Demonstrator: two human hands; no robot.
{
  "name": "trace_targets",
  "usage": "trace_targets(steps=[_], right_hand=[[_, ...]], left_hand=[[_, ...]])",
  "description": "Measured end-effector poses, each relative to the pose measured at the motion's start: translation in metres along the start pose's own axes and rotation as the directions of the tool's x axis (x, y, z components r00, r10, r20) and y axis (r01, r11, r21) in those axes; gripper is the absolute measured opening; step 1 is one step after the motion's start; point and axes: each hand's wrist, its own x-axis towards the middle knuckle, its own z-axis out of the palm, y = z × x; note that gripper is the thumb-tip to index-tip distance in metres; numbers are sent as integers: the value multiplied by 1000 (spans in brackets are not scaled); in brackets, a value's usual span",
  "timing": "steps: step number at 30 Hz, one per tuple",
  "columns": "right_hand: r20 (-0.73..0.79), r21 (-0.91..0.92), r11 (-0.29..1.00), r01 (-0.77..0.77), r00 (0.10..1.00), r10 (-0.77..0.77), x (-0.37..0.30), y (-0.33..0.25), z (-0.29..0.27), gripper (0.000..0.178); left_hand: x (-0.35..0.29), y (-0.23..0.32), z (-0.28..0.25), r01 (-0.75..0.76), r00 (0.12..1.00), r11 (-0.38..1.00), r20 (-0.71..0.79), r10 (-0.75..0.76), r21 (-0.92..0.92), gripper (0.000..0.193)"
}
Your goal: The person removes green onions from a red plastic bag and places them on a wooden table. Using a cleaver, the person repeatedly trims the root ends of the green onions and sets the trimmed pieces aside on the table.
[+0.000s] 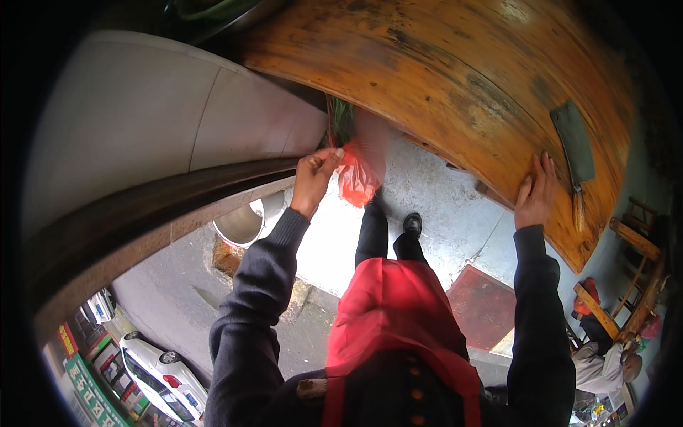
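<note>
My left hand (313, 181) is closed, pinching the edge of a thin red plastic bag (358, 183) between thumb and fingers. The bag hangs below the near edge of the wooden table (427, 64). Long green leafy stalks (342, 117) show at its upper end, partly in shadow; whether they are inside it I cannot tell. On the table's right part my right hand (538, 196) lies with fingers stretched out, holding nothing. Beside it rests a cleaver (573, 146) with a dark broad blade and a wooden handle pointing toward me.
A pale tiled counter side (142, 107) with a dark ledge stands at the left. Beneath it is a round white bucket (240, 224). Wooden stools (633, 238) and a person (605, 366) are at the right. A white car (162, 373) is outside at the lower left.
</note>
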Motion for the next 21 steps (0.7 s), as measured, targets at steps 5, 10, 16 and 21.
trace_targets(steps=[5, 10, 16, 21], right_hand=[[7, 165, 986, -35, 999, 34, -3, -4, -11, 36], [385, 654, 701, -284, 923, 15, -96, -73, -56, 52], [752, 480, 760, -438, 652, -98, -233, -184, -76, 98], [652, 521, 753, -403, 756, -47, -240, -206, -91, 60]], left_hand=[[-74, 22, 13, -4, 1000, 995, -4, 3, -104, 24], [-141, 43, 24, 127, 992, 987, 37, -123, -97, 27], [-237, 83, 29, 206, 958, 973, 182, -222, 103, 29], [-293, 130, 28, 97, 963, 994, 249, -108, 57, 27]])
